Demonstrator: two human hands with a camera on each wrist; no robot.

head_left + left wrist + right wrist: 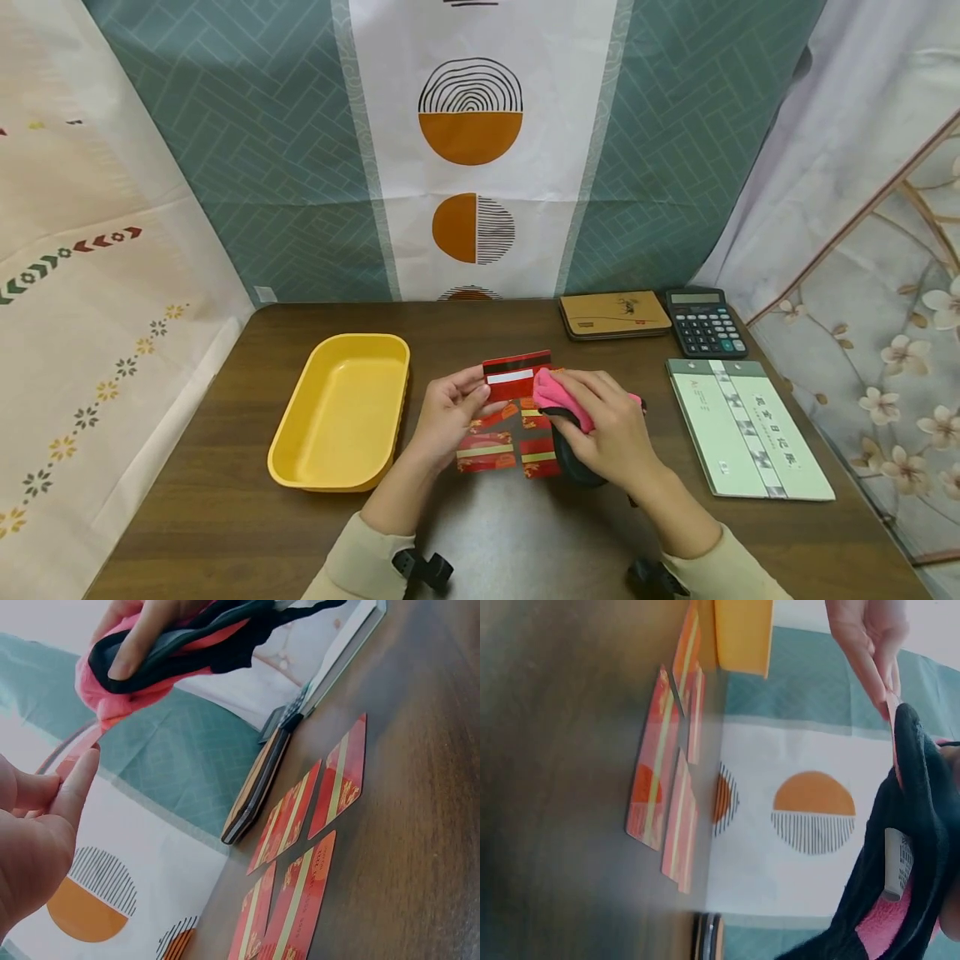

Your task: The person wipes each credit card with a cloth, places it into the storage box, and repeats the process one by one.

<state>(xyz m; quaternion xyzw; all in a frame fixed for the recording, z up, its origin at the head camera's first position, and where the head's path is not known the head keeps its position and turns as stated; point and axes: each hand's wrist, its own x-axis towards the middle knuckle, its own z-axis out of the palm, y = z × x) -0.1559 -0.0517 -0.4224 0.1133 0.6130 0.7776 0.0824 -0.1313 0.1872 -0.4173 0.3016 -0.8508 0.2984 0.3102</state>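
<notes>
A red card (517, 377) with a dark stripe and a white strip is raised above the table, its left edge pinched by my left hand (450, 408). My right hand (611, 429) grips a pink and black cloth (562, 398), which laps over the card's right edge. In the left wrist view the cloth (124, 671) is bunched under the thumb, and the left hand (37, 832) sits below it. The right wrist view shows a white label on the cloth (877, 900). Several red cards (486, 451) with pale gold bands lie on the table beneath both hands.
A yellow tray (337, 483) stands to the left on the brown table (225, 467). At the back right are a tan notebook (615, 312) and a black calculator (705, 321). A pale green pad (750, 433) lies on the right. Patterned cloth hangs behind.
</notes>
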